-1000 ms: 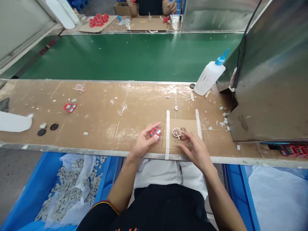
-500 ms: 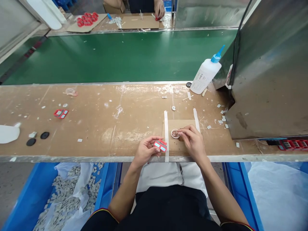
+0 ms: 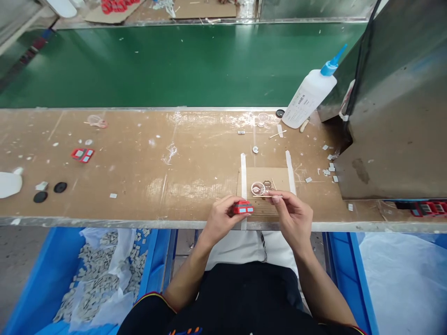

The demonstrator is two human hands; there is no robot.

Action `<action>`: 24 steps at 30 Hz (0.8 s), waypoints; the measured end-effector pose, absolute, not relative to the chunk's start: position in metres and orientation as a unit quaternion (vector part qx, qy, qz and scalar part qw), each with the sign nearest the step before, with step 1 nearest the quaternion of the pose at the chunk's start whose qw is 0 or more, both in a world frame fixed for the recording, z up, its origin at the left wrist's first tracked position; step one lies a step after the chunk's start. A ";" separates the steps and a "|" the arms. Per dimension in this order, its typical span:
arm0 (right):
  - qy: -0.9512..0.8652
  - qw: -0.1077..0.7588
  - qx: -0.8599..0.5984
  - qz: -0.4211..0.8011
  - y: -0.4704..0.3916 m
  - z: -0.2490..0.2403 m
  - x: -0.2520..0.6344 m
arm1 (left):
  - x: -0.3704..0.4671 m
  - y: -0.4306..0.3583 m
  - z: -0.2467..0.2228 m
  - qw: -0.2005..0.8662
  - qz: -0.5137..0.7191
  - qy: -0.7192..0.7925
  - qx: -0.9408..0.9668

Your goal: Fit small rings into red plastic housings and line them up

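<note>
My left hand (image 3: 223, 217) is closed around a red toy vehicle piece (image 3: 243, 207) with a grey band and pale blue windows, held just above the table's front edge. In my right hand (image 3: 295, 216), thumb and fingertips pinch a thin pale cotton swab (image 3: 262, 196). It lies level and points left toward the red piece, its tip apart from it. Just behind the swab, a small round clear cup (image 3: 257, 188) stands on a cardboard sheet (image 3: 275, 173) between two white tape strips. A dark stain and another thin stick lie beside the cup.
A white bottle (image 3: 307, 100) with a blue nozzle leans at the right, by a metal housing (image 3: 401, 116). Another red piece (image 3: 83, 155) and black discs (image 3: 60, 187) lie left. Beyond runs a green belt (image 3: 157, 65). Blue bins (image 3: 153, 270) stand below the table.
My right hand has drawn the swab back from the cup toward me. My left hand has moved right and turned the red piece. The whole view has tilted down.
</note>
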State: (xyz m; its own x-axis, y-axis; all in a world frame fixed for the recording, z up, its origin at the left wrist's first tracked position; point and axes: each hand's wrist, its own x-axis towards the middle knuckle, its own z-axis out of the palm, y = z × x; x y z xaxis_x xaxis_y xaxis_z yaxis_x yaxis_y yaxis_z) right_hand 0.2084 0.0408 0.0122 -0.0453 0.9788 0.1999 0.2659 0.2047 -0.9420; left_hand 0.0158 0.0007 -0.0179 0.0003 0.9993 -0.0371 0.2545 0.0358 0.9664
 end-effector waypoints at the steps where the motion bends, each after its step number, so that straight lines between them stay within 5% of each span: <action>1: -0.631 0.464 -0.501 0.368 0.038 0.014 0.207 | 0.016 0.001 -0.018 0.429 0.416 0.570 0.564; 24: -0.749 0.425 -0.415 0.294 0.031 0.011 0.190 | 0.013 0.001 -0.015 0.415 0.403 0.554 0.599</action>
